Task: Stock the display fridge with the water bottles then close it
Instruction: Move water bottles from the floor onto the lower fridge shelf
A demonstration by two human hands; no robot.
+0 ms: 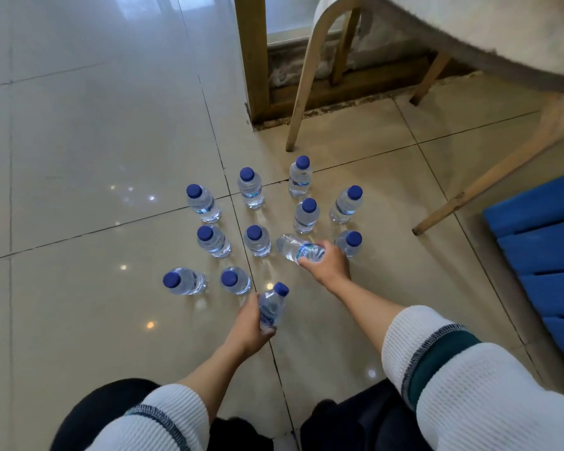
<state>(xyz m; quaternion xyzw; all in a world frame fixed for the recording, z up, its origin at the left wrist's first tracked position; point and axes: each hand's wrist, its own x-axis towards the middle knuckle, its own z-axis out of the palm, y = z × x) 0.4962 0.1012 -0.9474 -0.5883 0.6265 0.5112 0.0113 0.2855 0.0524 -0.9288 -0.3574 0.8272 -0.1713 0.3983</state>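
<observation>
Bottles (254, 242) upright on glossy tiled floor (95, 141)

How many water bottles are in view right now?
12: ten stand on the tiled floor; one is in the left hand, one in the right hand. None look hidden.

Clear plastic water bottles (250, 190) with smooth blue plastic caps (247, 174) stand on glossy, reflective floor tiles (95, 141). Bare wooden chair legs (302, 89), a fuzzy cloth seat (489, 30), ribbed knit sleeves (489, 395).
</observation>
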